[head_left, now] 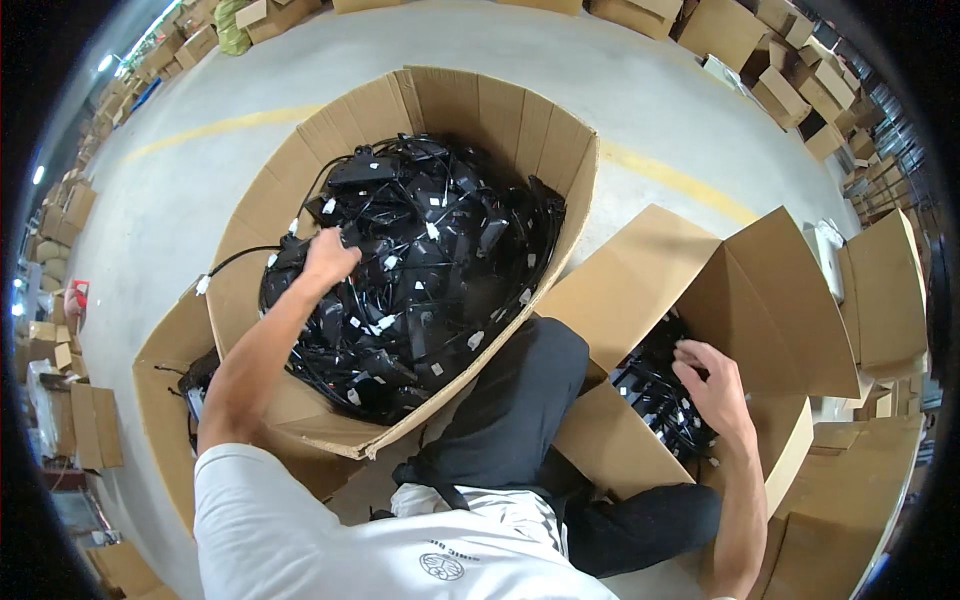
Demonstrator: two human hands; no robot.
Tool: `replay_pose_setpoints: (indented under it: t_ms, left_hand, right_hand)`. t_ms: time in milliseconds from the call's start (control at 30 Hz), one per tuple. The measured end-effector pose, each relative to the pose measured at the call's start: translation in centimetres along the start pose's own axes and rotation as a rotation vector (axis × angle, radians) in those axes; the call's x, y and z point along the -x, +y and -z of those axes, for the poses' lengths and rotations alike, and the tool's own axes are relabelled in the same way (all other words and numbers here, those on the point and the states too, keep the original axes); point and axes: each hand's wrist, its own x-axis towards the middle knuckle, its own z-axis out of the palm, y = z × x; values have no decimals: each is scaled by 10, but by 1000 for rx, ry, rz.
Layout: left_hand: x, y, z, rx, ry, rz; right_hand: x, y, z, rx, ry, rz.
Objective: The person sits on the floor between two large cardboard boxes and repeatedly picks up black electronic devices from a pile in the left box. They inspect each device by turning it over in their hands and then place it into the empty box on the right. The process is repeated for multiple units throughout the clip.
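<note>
A large round-walled cardboard box [400, 95] holds a heap of black cabled parts [440, 270] with white connectors and what looks like black plastic wrapping. My left hand [332, 258] reaches into its left side, fingers closed at the heap; what they grip is hidden. Beside it, a black cable [245, 253] with a white plug hangs over the box's left wall. On my right, a smaller cardboard box [635, 270] with raised flaps holds similar black parts [655, 390]. Just above these, my right hand [712, 385] has its fingers bent and thumb apart, with nothing visible between them.
My legs [520, 390] are between the two boxes. Another cardboard box [165, 370] at left contains some black cabled parts. More cartons [850, 490] crowd the right side. Stacked boxes [800, 80] line the far edges of the grey floor [230, 100], which has a yellow stripe.
</note>
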Motion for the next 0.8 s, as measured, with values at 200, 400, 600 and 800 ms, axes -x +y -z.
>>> replay_pose_setpoints:
  t_ms: [200,400,600,800]
  left_hand:
    - [83,173,91,471,-3,-264]
    - [114,254,73,1042,-403,-690]
    - [21,204,-63,165,-177,-358]
    - [43,143,-170,0,-688,-291]
  right_hand:
    - [-43,-118,-55,-251,-27,282]
    - [-90,-169,-76,-783,-254,159]
    - [-39,-125,-57,-985,222,-157]
    - [37,-5,8,-936,135,35]
